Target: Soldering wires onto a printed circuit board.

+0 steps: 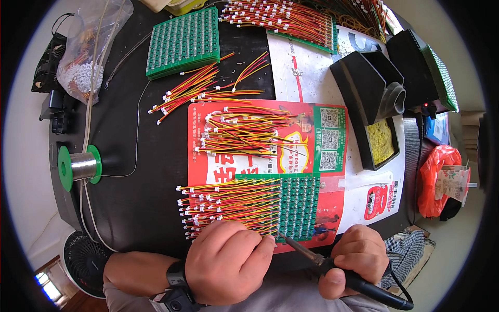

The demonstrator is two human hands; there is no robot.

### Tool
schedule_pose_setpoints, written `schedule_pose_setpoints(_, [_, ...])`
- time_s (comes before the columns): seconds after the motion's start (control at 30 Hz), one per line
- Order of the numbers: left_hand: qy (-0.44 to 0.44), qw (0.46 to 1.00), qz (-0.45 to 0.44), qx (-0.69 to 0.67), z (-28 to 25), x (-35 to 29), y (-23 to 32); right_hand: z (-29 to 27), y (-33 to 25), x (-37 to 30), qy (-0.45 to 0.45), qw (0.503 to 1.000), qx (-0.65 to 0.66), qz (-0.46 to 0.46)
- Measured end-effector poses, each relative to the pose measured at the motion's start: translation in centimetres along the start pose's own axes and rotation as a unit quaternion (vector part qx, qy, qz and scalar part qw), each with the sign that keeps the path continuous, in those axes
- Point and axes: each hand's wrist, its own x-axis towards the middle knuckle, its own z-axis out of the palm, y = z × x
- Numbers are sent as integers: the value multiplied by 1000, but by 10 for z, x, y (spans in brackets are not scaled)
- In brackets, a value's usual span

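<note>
My right hand [361,260] is closed around the black handle of a soldering iron [312,255]. The iron's tip points left and meets the lower part of a green circuit board panel [299,208]. Close to that tip, my left hand [228,262] pinches a thin connector wire at the panel's near edge; its fingers mostly hide the wire. Rows of red and yellow wires with white plugs [228,205] run left from the panel. Loose wires of the same kind [249,132] lie on the red printed sheet [332,208] beyond it.
A solder spool [80,167] stands at left, its strand trailing across the dark table. Farther back are stacked green panels [182,44], more loose wires [197,86] and a wired panel [291,21]. At right sits an iron holder [369,78] with a yellow sponge [381,141].
</note>
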Motion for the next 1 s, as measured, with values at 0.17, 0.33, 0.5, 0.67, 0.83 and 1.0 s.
schedule_pose_setpoints(0.17, [-5, 1000, -2, -6, -1, 2, 1, 2, -1, -6, 53, 998, 3, 16])
schedule_pose_setpoints(0.33, [-4, 1000, -8, -4, -2, 3, 1, 4, -1, -3, 40, 999, -8, 16])
schedule_pose_setpoints(0.5, [2, 1000, -9, -26, -1, 4, 0, 3, -2, -2, 40, 999, -17, 15])
schedule_pose_setpoints(0.67, [-4, 1000, -9, -19, -2, 3, 0, 4, -1, -2, 35, 999, -15, 14])
schedule_pose_setpoints(0.83, [-3, 1000, -10, -19, -2, 3, 0, 4, -2, -1, 32, 999, -15, 12])
schedule_pose_setpoints(1.0, [-6, 1000, -5, -13, -2, 3, 0, 3, -1, -1, 29, 999, -13, 7])
